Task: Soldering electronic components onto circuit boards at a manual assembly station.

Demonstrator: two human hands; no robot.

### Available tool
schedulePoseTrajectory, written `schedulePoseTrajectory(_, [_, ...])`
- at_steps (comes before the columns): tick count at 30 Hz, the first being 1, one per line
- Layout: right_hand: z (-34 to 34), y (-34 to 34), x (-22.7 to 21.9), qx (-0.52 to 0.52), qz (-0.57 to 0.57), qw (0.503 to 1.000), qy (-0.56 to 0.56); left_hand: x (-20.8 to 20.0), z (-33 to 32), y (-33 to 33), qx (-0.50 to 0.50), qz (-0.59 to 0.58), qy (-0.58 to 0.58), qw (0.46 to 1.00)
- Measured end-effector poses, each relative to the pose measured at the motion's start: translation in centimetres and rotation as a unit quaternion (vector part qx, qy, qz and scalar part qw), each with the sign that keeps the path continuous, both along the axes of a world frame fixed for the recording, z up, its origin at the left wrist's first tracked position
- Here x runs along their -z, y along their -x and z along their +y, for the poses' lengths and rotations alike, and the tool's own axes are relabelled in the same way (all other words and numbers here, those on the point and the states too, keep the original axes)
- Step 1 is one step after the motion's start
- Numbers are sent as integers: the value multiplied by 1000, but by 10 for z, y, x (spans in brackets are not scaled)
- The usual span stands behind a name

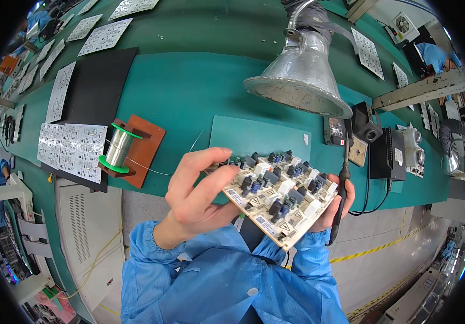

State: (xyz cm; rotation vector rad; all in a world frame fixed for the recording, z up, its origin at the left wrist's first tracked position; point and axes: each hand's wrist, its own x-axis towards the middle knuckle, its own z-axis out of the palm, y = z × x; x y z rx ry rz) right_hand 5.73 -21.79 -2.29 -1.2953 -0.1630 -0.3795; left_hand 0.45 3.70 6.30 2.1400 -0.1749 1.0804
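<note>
A populated circuit board [296,229] is held tilted in front of my chest, its face crowded with black, blue and white components. My left hand [194,194] closes its fingertips at the board's upper left corner, around a dark component there. The board's right edge rests in my right hand [329,210], which also grips a black soldering iron [341,200] whose shaft points away from me. Thin solder wire runs from a spool [119,148] to behind my left hand, where its end is hidden.
The spool sits on a brown stand [150,148]. A metal fume hood [308,75] hangs over the green bench mat [189,86]. At right are a soldering iron holder [366,124] and black box [388,156]. Boards [84,148] lie on a black sheet at left.
</note>
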Motion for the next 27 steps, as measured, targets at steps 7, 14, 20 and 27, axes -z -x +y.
schedulePoseTrajectory(7, [5,-2,0,7,-53,996,64,7,10,2,-2,17,14,1000])
schedulePoseTrajectory(14, [9,-2,-4,-5,-76,995,62,14,15,3,-11,19,29,999])
schedulePoseTrajectory(20, [13,-2,-4,0,-84,994,67,23,21,3,-20,12,15,1000])
schedulePoseTrajectory(27, [15,0,-4,5,-85,994,75,25,23,5,-27,30,20,999])
